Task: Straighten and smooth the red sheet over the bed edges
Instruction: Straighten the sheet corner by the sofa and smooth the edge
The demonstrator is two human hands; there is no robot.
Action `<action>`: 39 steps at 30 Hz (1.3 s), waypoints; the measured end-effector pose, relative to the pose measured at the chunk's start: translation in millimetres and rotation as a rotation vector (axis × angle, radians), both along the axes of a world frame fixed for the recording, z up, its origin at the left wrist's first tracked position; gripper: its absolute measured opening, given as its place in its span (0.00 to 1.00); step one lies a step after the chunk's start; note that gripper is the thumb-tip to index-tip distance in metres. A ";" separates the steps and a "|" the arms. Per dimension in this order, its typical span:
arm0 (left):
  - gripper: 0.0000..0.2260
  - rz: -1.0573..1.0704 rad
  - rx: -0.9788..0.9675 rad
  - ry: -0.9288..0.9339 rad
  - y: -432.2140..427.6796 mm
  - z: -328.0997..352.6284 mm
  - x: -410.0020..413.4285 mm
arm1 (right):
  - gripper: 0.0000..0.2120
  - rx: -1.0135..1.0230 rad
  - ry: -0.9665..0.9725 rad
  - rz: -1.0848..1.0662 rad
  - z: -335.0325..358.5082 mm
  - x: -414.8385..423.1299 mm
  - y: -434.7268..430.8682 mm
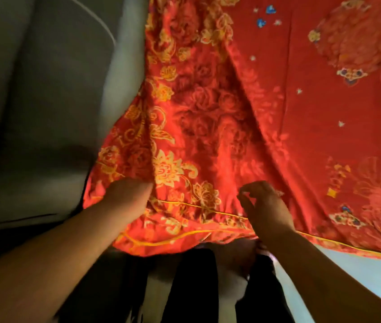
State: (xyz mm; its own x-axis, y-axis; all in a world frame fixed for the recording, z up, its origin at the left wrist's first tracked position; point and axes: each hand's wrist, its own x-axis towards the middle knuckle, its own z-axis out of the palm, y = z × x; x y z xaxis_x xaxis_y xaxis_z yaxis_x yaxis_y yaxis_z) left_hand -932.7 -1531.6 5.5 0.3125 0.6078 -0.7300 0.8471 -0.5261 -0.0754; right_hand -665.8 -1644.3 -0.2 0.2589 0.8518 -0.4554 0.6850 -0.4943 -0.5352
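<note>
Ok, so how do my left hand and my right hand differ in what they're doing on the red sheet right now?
The left hand is pushed into a fold near the corner of the red sheet, fingers buried in cloth. The right hand is over the yellow-piped edge, fingers curled and visible, gripping nothing that shows. The left looks blurred, the right sharper. Both are at the sheet's near edge, arms bare.

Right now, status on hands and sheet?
Left hand gripping the red sheet corner. Right hand open, over the hem. Sheet bunched, deep folds. Nothing in the way.

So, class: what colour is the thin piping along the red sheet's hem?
Yellow piping on the red sheet, head view.
</note>
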 end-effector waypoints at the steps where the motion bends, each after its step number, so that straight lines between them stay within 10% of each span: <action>1: 0.16 -0.013 0.060 -0.045 6.4 -4.2 7.7 | 0.07 -0.027 0.004 0.037 -4.5 -2.3 2.0; 12: 0.17 -0.064 0.135 -0.030 23.0 -39.4 -31.8 | 0.21 -0.256 -0.165 0.411 -35.2 -38.0 7.1; 19: 0.21 0.250 -0.110 0.422 27.0 -32.5 -53.3 | 0.19 -0.275 -0.170 0.537 -34.8 -61.2 8.8; 26: 0.19 0.315 -0.129 0.365 30.5 -44.7 -57.2 | 0.13 -0.337 -0.215 0.610 -40.0 -65.3 3.1; 39: 0.22 -0.167 0.187 0.186 12.0 -32.9 -88.5 | 0.12 -0.269 -0.194 0.580 -43.6 -67.3 -1.9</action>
